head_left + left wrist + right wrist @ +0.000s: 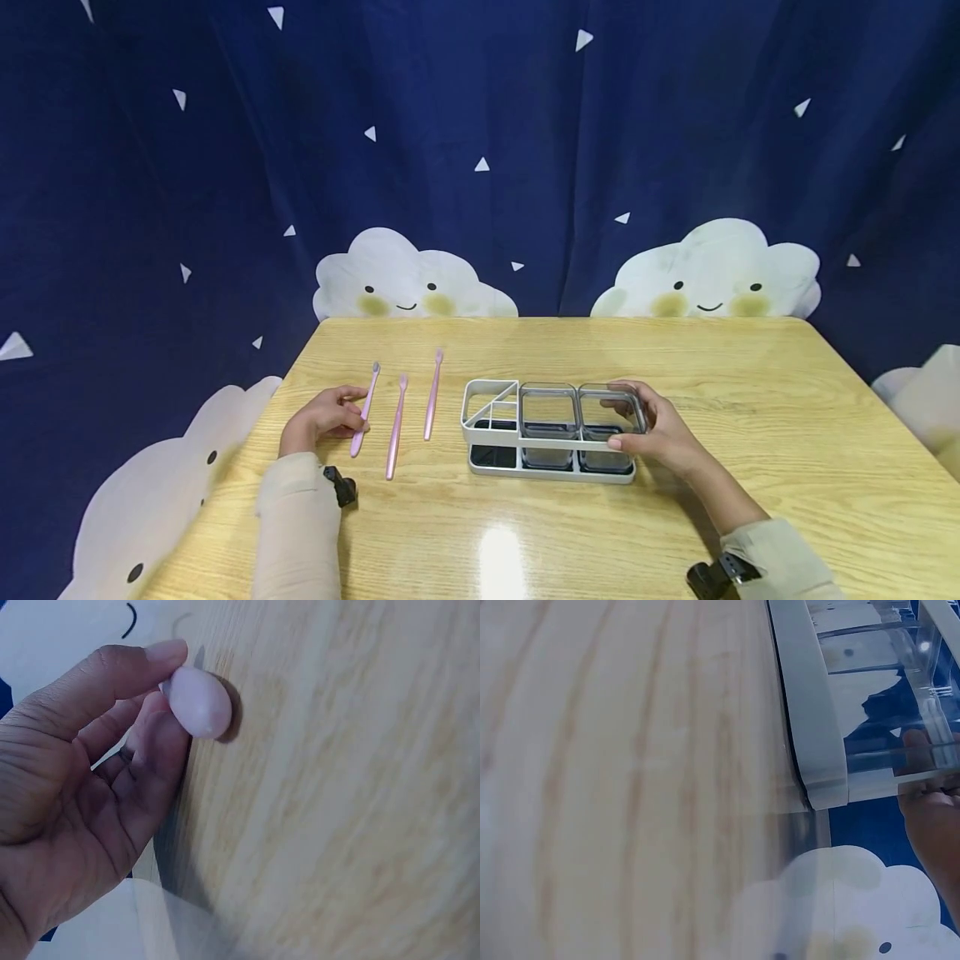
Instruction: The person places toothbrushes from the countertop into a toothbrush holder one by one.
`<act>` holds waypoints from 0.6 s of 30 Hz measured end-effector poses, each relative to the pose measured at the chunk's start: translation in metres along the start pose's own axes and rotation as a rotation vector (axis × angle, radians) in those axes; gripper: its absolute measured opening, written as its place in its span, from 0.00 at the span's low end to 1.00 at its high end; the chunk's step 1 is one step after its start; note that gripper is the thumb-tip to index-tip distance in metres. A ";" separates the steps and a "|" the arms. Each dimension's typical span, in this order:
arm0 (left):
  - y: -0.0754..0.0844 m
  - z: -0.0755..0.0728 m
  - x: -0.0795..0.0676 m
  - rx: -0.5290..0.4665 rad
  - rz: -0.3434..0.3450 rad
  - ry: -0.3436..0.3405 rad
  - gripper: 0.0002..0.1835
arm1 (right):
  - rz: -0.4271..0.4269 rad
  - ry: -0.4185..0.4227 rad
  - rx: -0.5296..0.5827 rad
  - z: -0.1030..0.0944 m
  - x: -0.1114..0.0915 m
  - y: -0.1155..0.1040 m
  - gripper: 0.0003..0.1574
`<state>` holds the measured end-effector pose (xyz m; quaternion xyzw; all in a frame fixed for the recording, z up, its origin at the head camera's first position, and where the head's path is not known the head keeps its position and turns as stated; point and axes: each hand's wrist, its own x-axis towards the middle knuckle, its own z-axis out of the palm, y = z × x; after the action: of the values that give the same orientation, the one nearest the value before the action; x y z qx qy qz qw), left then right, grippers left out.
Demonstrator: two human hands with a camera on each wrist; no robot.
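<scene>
At the left of the table, my left hand [333,415] pinches the handle of a pink toothbrush [357,440] between thumb and fingers. The left wrist view shows the rounded handle end [201,705] at the thumb tip, close to the wood. A white toothbrush holder [551,473] with a divided section on its left stands mid-table. Two clear cups [550,412] sit in its right part. My right hand [663,429] grips the holder's right end, thumb on the front rim and fingers round behind the cup. In the right wrist view the thumb [919,754] shows beside the holder's edge.
Two more pink toothbrushes, a middle one [395,433] and a right one [432,400], lie between my left hand and the holder. The wooden table [750,367] reaches back to a dark blue curtain [450,100] with clouds and white triangles.
</scene>
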<state>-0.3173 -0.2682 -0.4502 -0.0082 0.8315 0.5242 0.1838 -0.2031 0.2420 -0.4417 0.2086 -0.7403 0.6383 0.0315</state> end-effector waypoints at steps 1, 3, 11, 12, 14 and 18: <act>0.000 0.000 0.000 0.011 0.000 -0.002 0.41 | 0.003 -0.002 -0.001 0.000 0.000 -0.001 0.44; 0.001 0.001 -0.001 0.010 -0.003 -0.016 0.42 | 0.007 -0.006 0.007 0.000 -0.001 -0.002 0.44; 0.003 -0.007 -0.006 -0.043 -0.019 -0.082 0.41 | 0.011 -0.001 0.005 0.002 -0.003 0.000 0.43; 0.004 -0.008 -0.006 -0.040 -0.022 -0.082 0.41 | 0.009 -0.001 0.004 0.002 -0.003 0.000 0.43; 0.004 -0.009 -0.007 -0.035 -0.022 -0.089 0.40 | 0.006 -0.002 0.003 0.001 -0.002 0.000 0.43; 0.001 -0.011 -0.009 -0.055 -0.020 -0.099 0.40 | 0.005 -0.004 0.003 0.000 -0.001 0.001 0.44</act>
<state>-0.3126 -0.2784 -0.4422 0.0045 0.8066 0.5447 0.2296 -0.2028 0.2421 -0.4432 0.2082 -0.7400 0.6389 0.0283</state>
